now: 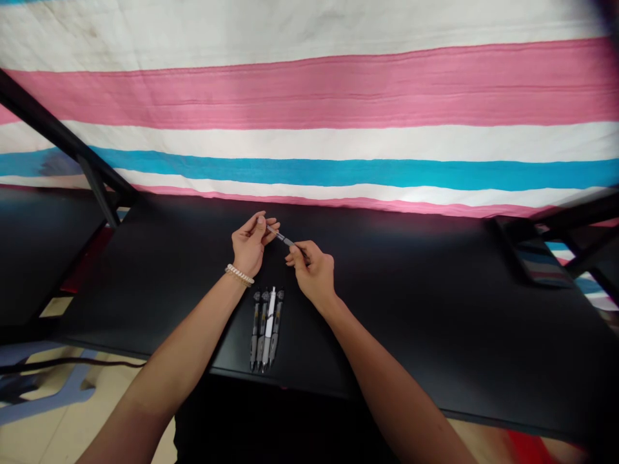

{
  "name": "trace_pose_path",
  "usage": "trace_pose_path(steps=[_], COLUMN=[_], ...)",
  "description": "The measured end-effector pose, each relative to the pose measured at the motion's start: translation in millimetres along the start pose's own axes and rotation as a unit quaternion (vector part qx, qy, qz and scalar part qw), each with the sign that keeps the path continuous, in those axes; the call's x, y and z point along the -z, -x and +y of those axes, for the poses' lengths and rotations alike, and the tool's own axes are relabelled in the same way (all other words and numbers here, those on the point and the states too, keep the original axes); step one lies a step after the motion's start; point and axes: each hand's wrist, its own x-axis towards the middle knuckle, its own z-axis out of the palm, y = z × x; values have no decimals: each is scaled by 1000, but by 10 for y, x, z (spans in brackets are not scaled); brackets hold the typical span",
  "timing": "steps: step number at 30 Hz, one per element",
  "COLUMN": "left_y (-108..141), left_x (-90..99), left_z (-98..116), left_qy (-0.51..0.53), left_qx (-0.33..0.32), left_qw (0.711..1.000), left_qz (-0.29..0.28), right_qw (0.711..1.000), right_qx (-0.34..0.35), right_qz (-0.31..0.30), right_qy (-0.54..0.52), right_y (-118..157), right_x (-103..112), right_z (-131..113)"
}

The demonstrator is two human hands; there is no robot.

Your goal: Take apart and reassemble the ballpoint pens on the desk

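A slim pen [283, 238] with a clear and grey barrel is stretched between my two hands above the black table. My left hand [251, 240], with a pale beaded bracelet at its wrist, pinches the far left end between thumb and finger. The fingers of my right hand [312, 267] are wrapped round the other end and hide part of it. Just below the hands, several pens lie side by side: dark, clear-barrelled pens [255, 328] with grey grips, and a white pen [271, 316] among them.
The black table [411, 309] spans the view. A dark phone-like slab [536, 254] rests at the right. Black metal bars [62, 129] slope up at the left, and a striped cloth [309, 96] hangs behind. A light-blue plastic frame [68, 386] stands below left.
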Motion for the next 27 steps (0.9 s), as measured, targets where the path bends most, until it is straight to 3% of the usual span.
trace_pose_path(steps=[9,27], left_y=[5,-1], left_x=[-6,-7], left_z=[6,-4], left_qy=[4,4], left_qx=[4,-1], left_qw=[1000,1000], left_qz=[-4,1], right_qw=[999,999], right_qx=[3,-19], right_qz=[-31,-31], right_qy=[20,3], right_y=[1,-5], right_x=[12,6], right_z=[-40,-13])
